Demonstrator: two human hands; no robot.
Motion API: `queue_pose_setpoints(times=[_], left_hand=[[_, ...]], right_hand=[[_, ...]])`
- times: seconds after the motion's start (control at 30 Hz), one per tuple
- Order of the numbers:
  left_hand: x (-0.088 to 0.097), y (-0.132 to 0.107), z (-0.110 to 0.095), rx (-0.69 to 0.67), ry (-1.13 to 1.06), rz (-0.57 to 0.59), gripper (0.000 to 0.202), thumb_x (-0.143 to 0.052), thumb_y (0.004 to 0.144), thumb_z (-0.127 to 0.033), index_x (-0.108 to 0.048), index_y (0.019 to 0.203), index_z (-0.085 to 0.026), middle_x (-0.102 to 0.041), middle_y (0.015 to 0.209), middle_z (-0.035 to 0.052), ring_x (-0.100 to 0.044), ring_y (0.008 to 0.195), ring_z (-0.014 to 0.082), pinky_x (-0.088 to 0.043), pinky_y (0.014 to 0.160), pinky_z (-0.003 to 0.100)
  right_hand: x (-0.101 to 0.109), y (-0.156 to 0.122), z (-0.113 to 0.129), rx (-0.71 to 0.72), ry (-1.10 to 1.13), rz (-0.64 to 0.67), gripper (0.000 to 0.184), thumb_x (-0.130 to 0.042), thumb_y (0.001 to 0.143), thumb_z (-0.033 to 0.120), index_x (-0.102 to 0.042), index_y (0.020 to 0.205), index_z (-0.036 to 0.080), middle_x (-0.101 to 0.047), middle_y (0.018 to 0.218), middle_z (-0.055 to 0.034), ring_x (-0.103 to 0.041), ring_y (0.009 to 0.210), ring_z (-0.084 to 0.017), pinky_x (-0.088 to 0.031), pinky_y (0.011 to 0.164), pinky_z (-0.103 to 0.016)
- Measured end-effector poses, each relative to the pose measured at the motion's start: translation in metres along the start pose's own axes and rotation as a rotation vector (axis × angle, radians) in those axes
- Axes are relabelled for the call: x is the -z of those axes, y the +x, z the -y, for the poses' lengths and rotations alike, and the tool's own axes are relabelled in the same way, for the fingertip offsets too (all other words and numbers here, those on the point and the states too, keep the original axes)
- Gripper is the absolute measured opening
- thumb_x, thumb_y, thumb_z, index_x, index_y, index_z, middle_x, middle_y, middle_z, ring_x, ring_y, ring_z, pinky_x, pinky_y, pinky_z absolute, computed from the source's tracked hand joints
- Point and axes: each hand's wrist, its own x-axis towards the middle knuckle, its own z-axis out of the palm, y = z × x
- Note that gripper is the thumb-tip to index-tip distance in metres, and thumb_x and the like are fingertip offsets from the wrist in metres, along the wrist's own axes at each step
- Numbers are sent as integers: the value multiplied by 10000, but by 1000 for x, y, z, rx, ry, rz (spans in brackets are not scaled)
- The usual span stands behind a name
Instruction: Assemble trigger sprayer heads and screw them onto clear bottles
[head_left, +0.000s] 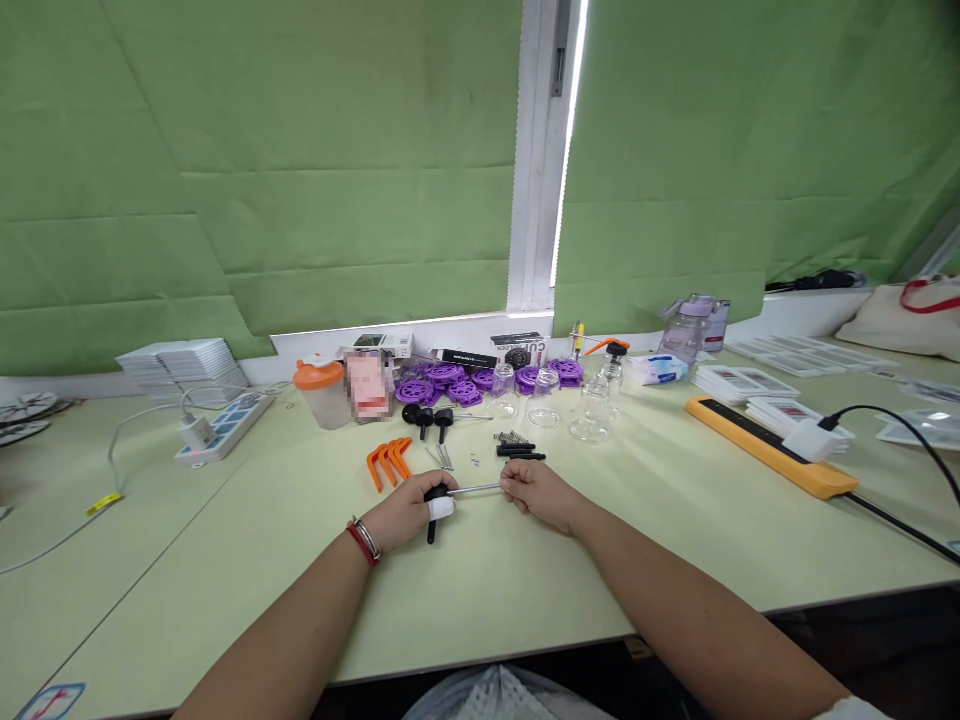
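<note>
My left hand (pixel 405 513), a white wrap on one finger, is closed around a black plastic part (pixel 431 532) with a short handle pointing toward me. A thin metal rod (pixel 475 489) runs from that part to the right. My right hand (pixel 541 493) pinches the rod's far end; anything small between those fingertips is hidden. Just beyond my hands lie orange curved levers (pixel 389 461), metal screws (pixel 444 457), tiny bits (pixel 475 460), black rods (pixel 519 452) and springs (pixel 512 437). Similar black parts with rods (pixel 444 418) rest farther back.
Purple plastic pieces (pixel 445 374) and clear glass pieces (pixel 591 412) line the back. At left are a power strip (pixel 229 428) and an orange-lidded cup (pixel 322 390). An orange power strip (pixel 765 447) and stacked white trays (pixel 742 383) occupy the right. The table's front edge is close to me.
</note>
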Motion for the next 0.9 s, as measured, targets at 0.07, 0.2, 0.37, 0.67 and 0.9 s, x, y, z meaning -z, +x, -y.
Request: queue_pose_setpoints(times=[0.07,0.2,0.37,0.67,0.9], left_hand=[[0,0,0,-4,-5,1,296,-576,746,-401,-576,950,-187,-523,828,5,-446,743,145,-389,680,257],[0,0,1,-1,-4,1,292,-565,760,-396,-574,961,-185,-524,828,7,-445,734,142,-387,666,252],[0,1,2,-12,14,0,276,-558,771,-393,-577,954,-187,-520,821,4,-442,735,140,-381,671,250],[0,0,1,-13,14,4,275,-556,772,-393,-581,951,-186,-527,814,0,-444,723,134,-380,662,246],[1,-1,-2,-15,32,-4,250,-551,780,-387,-581,932,-190,-528,814,-2,-440,731,134,-378,669,244]], right_hand=[[0,0,1,-1,1,4,114,-511,765,270,-488,700,180,-509,612,26,-389,469,-68,-307,481,-208],[0,0,3,-10,-5,10,101,-515,756,256,-492,697,178,-515,616,23,-391,469,-66,-311,486,-208],[-1,-1,6,-14,-4,14,100,-510,751,243,-488,682,174,-517,619,16,-387,469,-66,-311,485,-209],[1,0,3,-8,-31,22,100,-492,759,244,-488,689,173,-515,619,15,-395,479,-68,-316,492,-208],[0,1,1,7,-27,28,108,-479,767,245,-479,683,177,-520,629,13,-391,477,-67,-315,493,-211]])
